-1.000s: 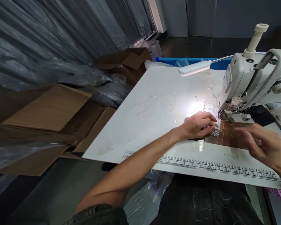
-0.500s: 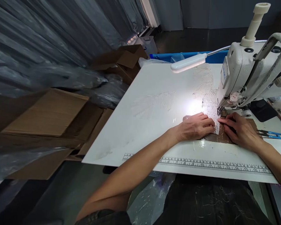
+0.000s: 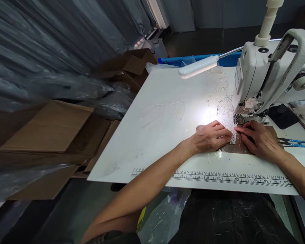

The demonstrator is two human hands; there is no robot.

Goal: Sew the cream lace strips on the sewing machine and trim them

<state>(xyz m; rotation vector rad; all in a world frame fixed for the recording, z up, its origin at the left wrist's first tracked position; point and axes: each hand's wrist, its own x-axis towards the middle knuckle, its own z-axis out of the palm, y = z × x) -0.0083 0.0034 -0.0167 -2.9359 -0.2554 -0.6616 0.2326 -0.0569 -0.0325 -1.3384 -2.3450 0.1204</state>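
Okay, writing first: the sewing machine [image 3: 252, 71] on the right of the tabletop [image 3: 132, 145] had bluish lettering on its head plate, too oblique to read. The printed ruler scale [image 3: 213, 177] along the near edge had legible numerals, 10, 12, 13 and 14 among them; its left part ran behind the forearm.

Containers: the large cardboard box [image 3: 45, 127] at left had flaps up, contents not visible. A second cardboard box [image 3: 136, 66] sat farther off, also open, inside too dark to read. Pale bin [image 3: 158, 48] beyond that, contents unclear. Clear plastic bag [image 3: 160, 217] hung below the near edge, contents not identifiable.

White lace [image 3: 225, 117] lay on the tabletop beside the presser foot, near end over a brown sheet [image 3: 240, 147]. Left hand [image 3: 212, 135] rested palm down on its left side, fingers bent and close together. Right hand [image 3: 259, 138] was at its right edge, index finger extended close to the foot, thumb slightly apart. Couldn't tell if either pinched the lace. Blue-handled snips [image 3: 301, 143] lay just right of the right hand.
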